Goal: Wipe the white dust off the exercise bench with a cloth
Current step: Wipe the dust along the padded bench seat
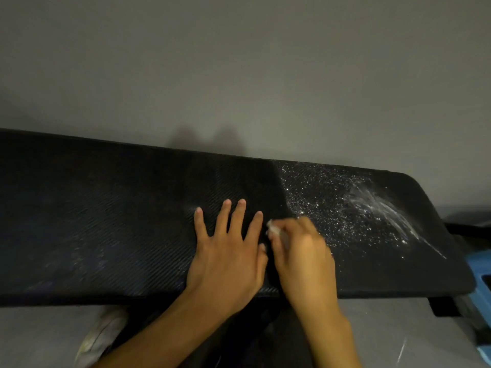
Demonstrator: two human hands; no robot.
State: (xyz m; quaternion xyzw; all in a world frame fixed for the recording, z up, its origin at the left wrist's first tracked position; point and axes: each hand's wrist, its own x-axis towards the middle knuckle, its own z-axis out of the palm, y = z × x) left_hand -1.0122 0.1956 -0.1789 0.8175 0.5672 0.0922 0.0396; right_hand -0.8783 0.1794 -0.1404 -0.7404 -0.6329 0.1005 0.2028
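Observation:
A long black exercise bench [106, 221] with a ribbed pad runs across the view against a grey wall. White dust [345, 208] speckles its right section, with a thick smeared streak near the right end. My left hand [228, 251] lies flat on the pad, fingers spread, just left of the seam between the two pad sections. My right hand [303, 251] is closed around a small pale cloth [275, 228], of which only a bit shows past the fingers. It presses on the pad at the seam, at the left edge of the dusty area. The hand is motion-blurred.
A grey wall [239, 75] rises directly behind the bench. Grey floor lies in front. A pale shoe [103, 338] shows at the lower left under the bench edge. A blue object [481, 277] and black frame parts stand by the bench's right end.

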